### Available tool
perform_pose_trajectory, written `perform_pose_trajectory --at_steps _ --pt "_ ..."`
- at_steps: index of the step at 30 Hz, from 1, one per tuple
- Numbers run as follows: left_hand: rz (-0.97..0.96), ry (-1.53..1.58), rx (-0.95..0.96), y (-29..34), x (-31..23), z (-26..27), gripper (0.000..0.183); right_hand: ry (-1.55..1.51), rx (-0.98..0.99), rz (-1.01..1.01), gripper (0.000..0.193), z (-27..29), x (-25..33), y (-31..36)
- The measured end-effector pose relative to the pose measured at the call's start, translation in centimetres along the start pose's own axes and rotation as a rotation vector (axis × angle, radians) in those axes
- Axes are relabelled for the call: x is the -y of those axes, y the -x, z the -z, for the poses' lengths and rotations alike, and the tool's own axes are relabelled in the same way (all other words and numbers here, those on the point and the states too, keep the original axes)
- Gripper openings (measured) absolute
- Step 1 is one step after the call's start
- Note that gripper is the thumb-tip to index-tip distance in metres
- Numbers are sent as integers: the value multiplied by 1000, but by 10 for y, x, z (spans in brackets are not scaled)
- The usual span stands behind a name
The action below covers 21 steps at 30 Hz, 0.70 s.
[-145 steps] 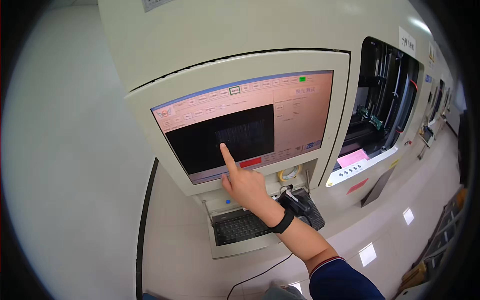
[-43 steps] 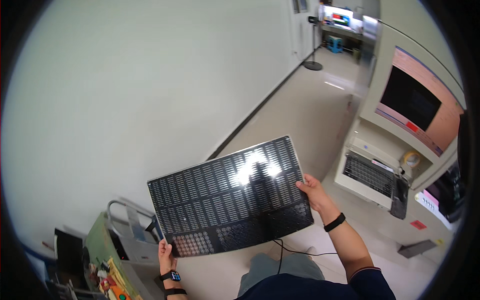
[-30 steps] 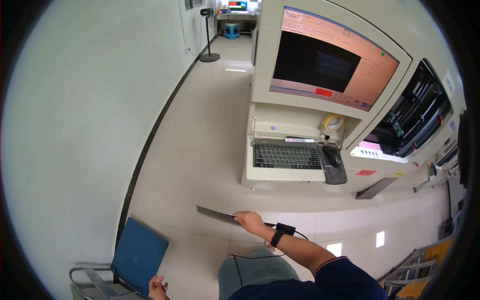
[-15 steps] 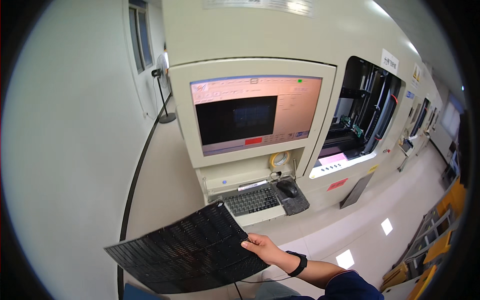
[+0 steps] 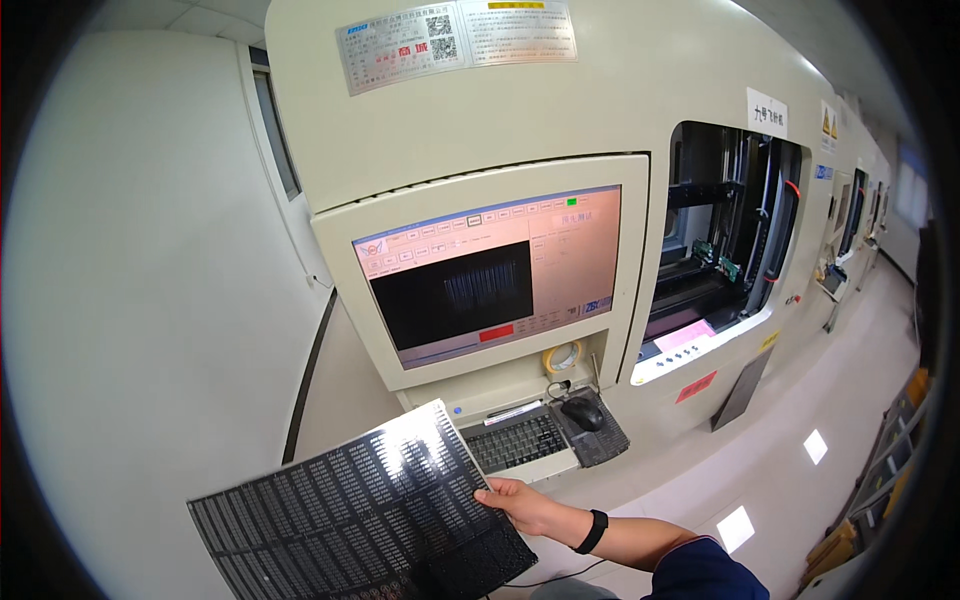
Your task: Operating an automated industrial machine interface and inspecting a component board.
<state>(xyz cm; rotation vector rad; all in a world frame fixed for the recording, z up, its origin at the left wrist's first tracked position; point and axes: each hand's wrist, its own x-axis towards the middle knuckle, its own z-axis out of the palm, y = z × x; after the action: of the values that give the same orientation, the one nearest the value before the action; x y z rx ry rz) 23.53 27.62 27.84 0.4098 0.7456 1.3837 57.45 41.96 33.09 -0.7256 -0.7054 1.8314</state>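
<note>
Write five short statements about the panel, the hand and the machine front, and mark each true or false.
1. The right hand grips the dark perforated panel at its right edge. True.
2. The left hand also grips the panel. False: no left hand is in view.
3. The mouse lies right of the keyboard. True.
4. The monitor is switched off. False: it shows a lit pinkish window.
5. The panel lies on the keyboard. False: it is held below and left of it.

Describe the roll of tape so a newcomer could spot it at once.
Start at the big cream machine and its monitor. Just under the screen's right corner, above the dark mouse, sits the roll of tape: the only yellowish ring there.
</note>
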Motion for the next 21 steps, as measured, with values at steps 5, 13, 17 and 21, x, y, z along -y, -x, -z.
perform_pose_trajectory --at_steps 5,13,17,21 --pt "-64 55 -522 8 6 -56 43 931 -333 394 36 61 41 2" --pt "-207 32 -303 32 -5 -42 40 1977 -887 684 53 212 61 14" --pt "-130 126 -153 24 -14 -20 37 1886 -809 605 51 225 55 6" --pt "-189 118 -146 23 -17 -22 37 1865 -803 700 49 231 50 -2"
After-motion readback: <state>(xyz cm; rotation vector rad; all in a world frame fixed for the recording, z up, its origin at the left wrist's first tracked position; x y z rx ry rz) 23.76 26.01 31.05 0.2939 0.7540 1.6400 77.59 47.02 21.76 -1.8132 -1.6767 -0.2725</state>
